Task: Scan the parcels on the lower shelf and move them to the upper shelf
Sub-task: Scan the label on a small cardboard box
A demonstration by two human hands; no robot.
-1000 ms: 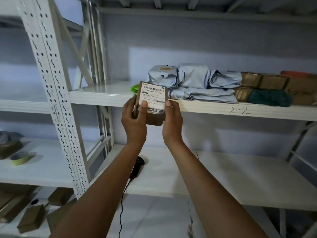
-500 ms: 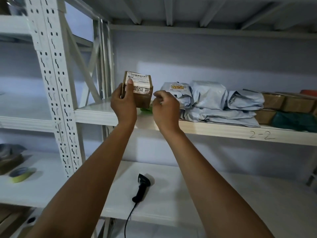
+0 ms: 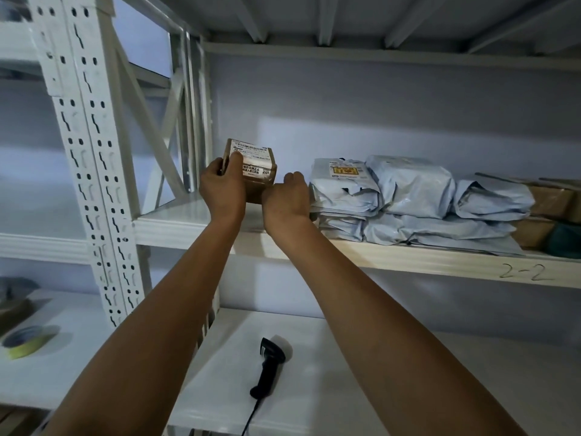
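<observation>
A small brown cardboard box (image 3: 258, 186) with a white barcode label on top is at the left part of the upper shelf (image 3: 408, 255). My left hand (image 3: 221, 190) grips its left side, thumb on the label. My right hand (image 3: 286, 199) sits at the box's lower right corner with its knuckles bent. Its fingertips are hidden behind the hand, so a grip cannot be made out. A black handheld scanner (image 3: 268, 363) lies on the white lower shelf (image 3: 361, 382), its cable running off the front edge.
Several grey poly-bag parcels (image 3: 408, 187) are stacked just right of my right hand, with brown parcels (image 3: 547, 199) and a dark green one (image 3: 566, 243) beyond. A perforated white upright (image 3: 91, 152) stands at the left. A tape roll (image 3: 23, 341) lies on the neighbouring lower shelf.
Both hands lifted the box from below the shelf edge up and onto the upper shelf, further back. The right hand slid from the box's side down to its lower right corner.
</observation>
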